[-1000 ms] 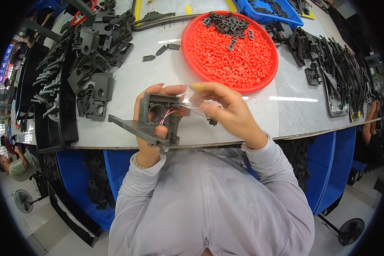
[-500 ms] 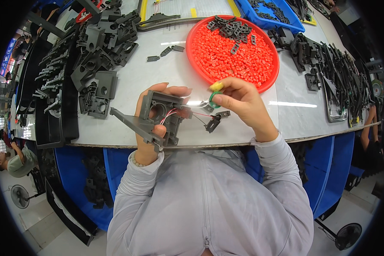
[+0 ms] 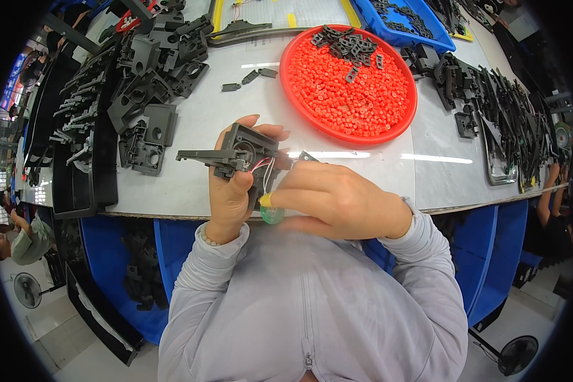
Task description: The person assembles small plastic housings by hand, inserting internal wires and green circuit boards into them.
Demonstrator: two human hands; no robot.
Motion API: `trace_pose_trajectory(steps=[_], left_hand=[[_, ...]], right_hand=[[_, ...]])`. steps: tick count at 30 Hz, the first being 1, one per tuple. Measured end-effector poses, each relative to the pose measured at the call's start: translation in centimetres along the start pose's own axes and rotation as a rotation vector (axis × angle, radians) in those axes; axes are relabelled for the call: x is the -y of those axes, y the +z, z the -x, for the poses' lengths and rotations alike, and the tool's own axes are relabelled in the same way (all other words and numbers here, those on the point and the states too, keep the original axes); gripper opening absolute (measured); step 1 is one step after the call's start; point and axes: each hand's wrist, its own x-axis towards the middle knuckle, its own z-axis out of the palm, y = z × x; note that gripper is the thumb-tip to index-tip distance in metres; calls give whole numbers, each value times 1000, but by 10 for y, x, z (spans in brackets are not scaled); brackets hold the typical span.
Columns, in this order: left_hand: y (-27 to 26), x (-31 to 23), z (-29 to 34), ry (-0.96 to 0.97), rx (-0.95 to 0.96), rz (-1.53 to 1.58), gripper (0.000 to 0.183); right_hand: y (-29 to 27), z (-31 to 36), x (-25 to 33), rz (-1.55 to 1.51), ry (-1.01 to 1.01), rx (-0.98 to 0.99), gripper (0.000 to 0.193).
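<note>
My left hand (image 3: 228, 202) is closed around a dark grey plastic housing (image 3: 239, 153) with a round opening and a long arm jutting left. Red and white wires (image 3: 265, 170) come out of the housing. My right hand (image 3: 344, 198) pinches a small green disc (image 3: 272, 215) by its edge, just below the housing, and white wires run up from there. Something yellow (image 3: 265, 200) shows at the right index fingertip. Behind the right hand, a small black part (image 3: 307, 156) is mostly hidden.
A red round tray (image 3: 347, 89) of small red plastic pieces stands beyond my hands, with dark clips on top. Grey housings (image 3: 156, 124) and a black bin (image 3: 86, 184) lie left. Long black parts (image 3: 509, 114) are piled right. A blue bin (image 3: 420, 28) sits farther back.
My right hand has brought the green disc left and toward me, from the right of the housing to just below it. The housing has turned a little in my left hand.
</note>
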Motion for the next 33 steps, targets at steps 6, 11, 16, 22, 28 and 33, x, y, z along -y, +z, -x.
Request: trace_pose_trajectory(steps=[6, 11, 16, 22, 28, 33], left_hand=[[4, -1, 5, -93, -8, 21, 103], [0, -3, 6, -186, 60, 17, 102], [-8, -2, 8, -244, 82, -115, 111], [0, -6, 7, -188, 36, 2, 96], [-5, -5, 9, -159, 75, -82, 95], [-8, -2, 7, -134, 78, -100, 93]], right_hand=[[-13, -17, -11, -238, 274, -46, 15], [-14, -26, -24, -419, 494, 59, 12], [-14, -34, -17, -386, 663, 10, 10], [9, -20, -29, -149, 236, -199, 17], [-3, -25, -18, -100, 425, -13, 22], [4, -23, -22, -25, 233, -128, 18]])
